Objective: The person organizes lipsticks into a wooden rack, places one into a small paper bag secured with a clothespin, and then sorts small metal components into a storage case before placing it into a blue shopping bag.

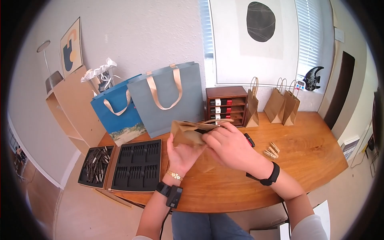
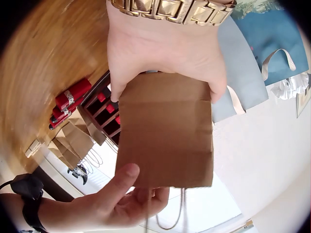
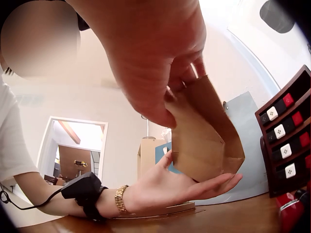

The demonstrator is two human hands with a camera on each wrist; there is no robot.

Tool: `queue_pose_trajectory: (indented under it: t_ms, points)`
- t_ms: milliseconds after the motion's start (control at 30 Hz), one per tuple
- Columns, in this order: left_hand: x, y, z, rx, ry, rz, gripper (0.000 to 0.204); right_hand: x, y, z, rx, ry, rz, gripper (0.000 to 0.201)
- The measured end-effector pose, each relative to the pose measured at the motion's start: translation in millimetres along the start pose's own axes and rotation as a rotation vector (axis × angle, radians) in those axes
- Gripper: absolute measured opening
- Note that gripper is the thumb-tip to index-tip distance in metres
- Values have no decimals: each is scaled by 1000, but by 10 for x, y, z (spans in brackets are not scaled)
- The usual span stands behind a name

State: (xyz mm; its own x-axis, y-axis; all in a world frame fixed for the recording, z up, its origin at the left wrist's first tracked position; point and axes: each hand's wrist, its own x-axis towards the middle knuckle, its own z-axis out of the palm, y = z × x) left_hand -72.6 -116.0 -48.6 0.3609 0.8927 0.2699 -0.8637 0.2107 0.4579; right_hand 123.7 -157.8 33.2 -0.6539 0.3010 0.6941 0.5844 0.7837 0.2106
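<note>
A small brown paper bag (image 1: 188, 135) is held up above the table, tilted, with its twisted handle at the top. My left hand (image 1: 183, 157) holds it around the base; in the left wrist view the thumb and a finger lie at opposite sides of the bag (image 2: 166, 131). At the top rim, my right hand (image 1: 232, 146) pinches the paper, thumb (image 2: 127, 175) outside and the other fingers partly hidden behind it. The right wrist view shows the left hand (image 3: 170, 190) under the bag (image 3: 204, 141), palm up. The bag's inside is mostly hidden.
Behind stand grey (image 1: 172, 104) and blue (image 1: 120, 114) gift bags, a wooden rack (image 1: 226, 93), and several brown bags (image 1: 276, 106). Black trays (image 1: 136, 166) lie at the left. Wooden pegs (image 1: 272, 151) and a red-and-black item (image 1: 249, 140) lie at the right.
</note>
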Motion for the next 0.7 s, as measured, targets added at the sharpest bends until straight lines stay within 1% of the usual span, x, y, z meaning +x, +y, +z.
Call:
queue_pose_trajectory:
  t_ms: [33,100,133,200,233,300,367,400,433,533,600,633,667,700]
  points:
    - [-3,6,9,22,8,-4,79,-21,27,49,1,-2,3,25]
    - [-15,19,-13,44,17,-7,78,-54,90,142,38,30,68,22]
    - [-7,24,-45,19,51,-14,80,-56,91,140,39,29,67,22]
    - [2,23,-49,-8,85,-19,82,-50,86,119,195,47,71,18]
    - [8,15,-22,-5,64,-28,84,-47,64,107,195,46,71,18]
    - [-2,8,14,-2,43,-39,87,-40,-4,85,193,-16,94,14]
    - [-28,0,40,16,33,-138,91,-20,-44,67,154,-40,70,13]
    - [-40,-2,61,14,33,-140,91,-17,-60,68,117,-64,46,12]
    - [-51,-3,82,27,50,-147,89,-32,-66,103,72,-65,30,17]
    - [-51,2,40,36,80,-154,87,-51,-101,126,46,-101,-47,9]
    - [-62,14,38,17,121,-61,80,-63,-106,170,68,-79,-49,12]
    - [-65,23,34,23,177,-19,72,-71,-102,182,91,-55,-58,15]
    - [-56,48,-28,19,177,-25,72,-74,-89,174,89,-60,-53,15]
    - [-41,85,-89,-81,75,-11,67,-63,-65,162,151,-13,-26,19]
